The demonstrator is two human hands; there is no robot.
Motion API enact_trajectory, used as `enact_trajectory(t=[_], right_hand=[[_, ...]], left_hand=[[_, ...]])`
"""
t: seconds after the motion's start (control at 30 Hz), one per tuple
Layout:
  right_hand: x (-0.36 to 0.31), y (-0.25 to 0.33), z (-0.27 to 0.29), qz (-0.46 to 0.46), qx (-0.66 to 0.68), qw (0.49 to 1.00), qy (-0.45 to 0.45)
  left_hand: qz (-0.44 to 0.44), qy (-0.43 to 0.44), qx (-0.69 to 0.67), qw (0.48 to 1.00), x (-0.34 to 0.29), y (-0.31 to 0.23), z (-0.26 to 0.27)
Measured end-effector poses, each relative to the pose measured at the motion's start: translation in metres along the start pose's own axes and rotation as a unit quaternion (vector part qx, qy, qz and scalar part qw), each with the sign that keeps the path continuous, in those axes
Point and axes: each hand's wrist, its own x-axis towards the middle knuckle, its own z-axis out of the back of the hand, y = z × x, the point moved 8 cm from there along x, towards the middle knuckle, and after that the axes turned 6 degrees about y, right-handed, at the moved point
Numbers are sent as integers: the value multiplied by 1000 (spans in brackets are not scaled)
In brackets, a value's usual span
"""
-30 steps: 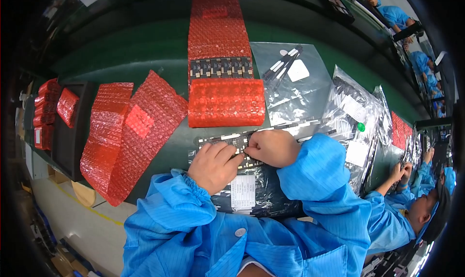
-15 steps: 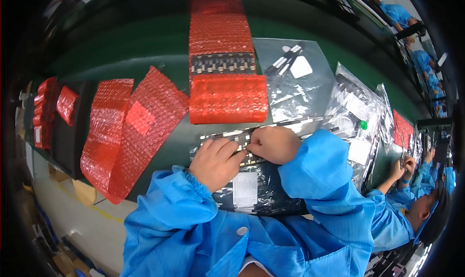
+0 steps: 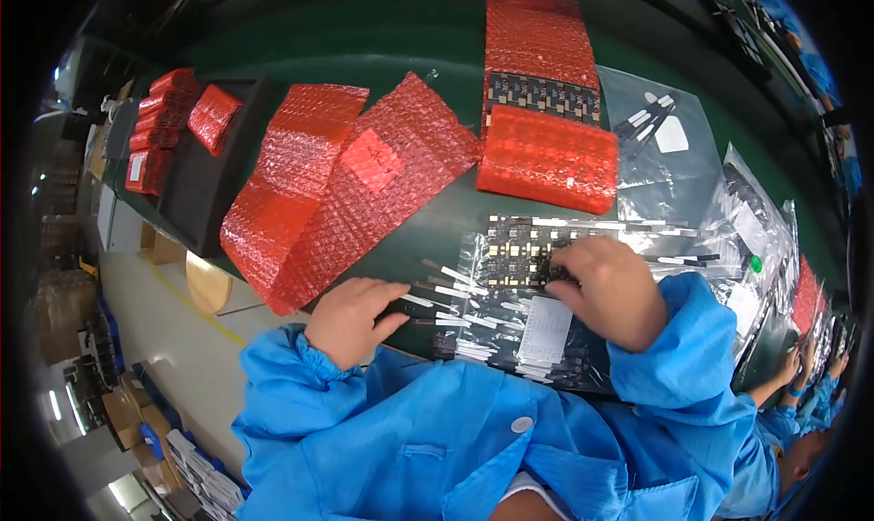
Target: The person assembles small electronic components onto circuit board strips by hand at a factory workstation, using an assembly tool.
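Note:
A dark circuit board panel [image 3: 510,264] with rows of pale metallic pads lies in front of me. My right hand [image 3: 614,293] rests over its right part, fingers curled and thumb bent toward them. A small dark bit shows at those fingertips, too small to name. My left hand [image 3: 353,322] hovers left of the panel with thumb and fingers apart, holding nothing. Close to its fingertips lie thin dark flex strips [image 3: 446,291] with white ends. A clear plastic bag [image 3: 587,357] of similar strips, bearing a white label [image 3: 546,330], lies below the panel.
Beyond the panel, red bubble wrap [image 3: 546,161] is folded over another board [image 3: 546,97]. More red wrap [image 3: 364,170] lies left, beside a black tray [image 3: 196,188] and several red packets [image 3: 155,138]. Clear bags [image 3: 756,220] fill the right side. A co-worker's hands [image 3: 792,366] show at far right.
My left hand has left the panel and moved left toward the strips, fingers spreading. My right hand stays at the panel. The view has swung left, shifting the scene rightward.

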Motion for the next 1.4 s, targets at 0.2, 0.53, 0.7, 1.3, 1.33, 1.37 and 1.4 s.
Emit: enact_trajectory(t=[0.2, 0.53, 0.7, 1.3, 1.33, 1.37, 1.4], right_hand=[[4, 25, -8, 30, -50, 998, -10], [-1, 51, -33, 102, -27, 994, 24], [-7, 42, -49, 99, -59, 993, 21], [-32, 43, -28, 136, 19, 986, 90], [-34, 43, -19, 125, 44, 987, 93], [-33, 48, -7, 131, 70, 986, 75], [-32, 53, -2, 133, 72, 986, 74]], left_hand=[[6, 15, -31, 999, -7, -5, -14], [62, 147, -182, 970, -5, -11, 1], [-63, 198, -225, 952, -7, -35, 31], [-102, -12, -342, 934, 6, -43, 68], [-101, -11, -341, 935, 8, -44, 65], [-118, -3, -351, 929, 11, -47, 59], [-134, 5, -360, 923, 13, -52, 56]])
